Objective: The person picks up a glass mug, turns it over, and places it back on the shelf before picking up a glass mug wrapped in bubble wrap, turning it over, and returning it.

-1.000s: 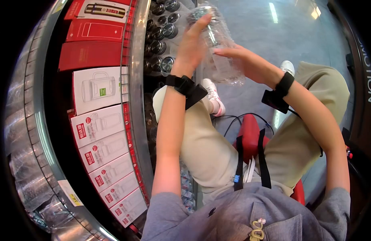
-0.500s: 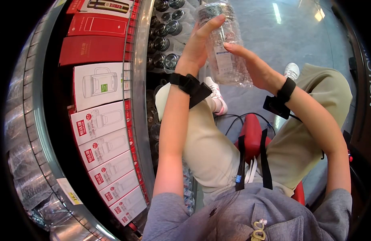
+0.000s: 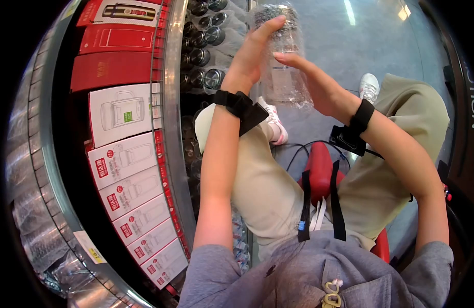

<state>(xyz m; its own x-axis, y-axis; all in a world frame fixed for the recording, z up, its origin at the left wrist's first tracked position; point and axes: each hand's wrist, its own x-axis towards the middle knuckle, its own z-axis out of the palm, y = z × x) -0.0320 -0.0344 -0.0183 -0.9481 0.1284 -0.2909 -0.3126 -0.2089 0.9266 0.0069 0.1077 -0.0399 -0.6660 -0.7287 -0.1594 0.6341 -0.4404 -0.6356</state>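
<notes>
A clear cup or bottle in crinkled plastic wrap [image 3: 287, 77] is held between my two hands at the top centre, above the floor. My left hand [image 3: 251, 54] wraps its left side, with the thumb lying across the upper part. On the right side, my right hand [image 3: 319, 84] presses against the wrap, its thumb reaching over the front; its other fingers are mostly hidden behind the object. Both wrists wear black straps with small dark devices.
Boxed cups [image 3: 125, 154] and red boxes [image 3: 116, 69] line a shelf at the left, behind a wire rail. Wrapped bottles with dark lids [image 3: 214, 78] stand beside it. A red seat [image 3: 319, 172] and black cables are between my legs.
The view has shifted slightly, and the shelf sits a little further left. The wrapped object has turned slightly between my hands, which still hold it.
</notes>
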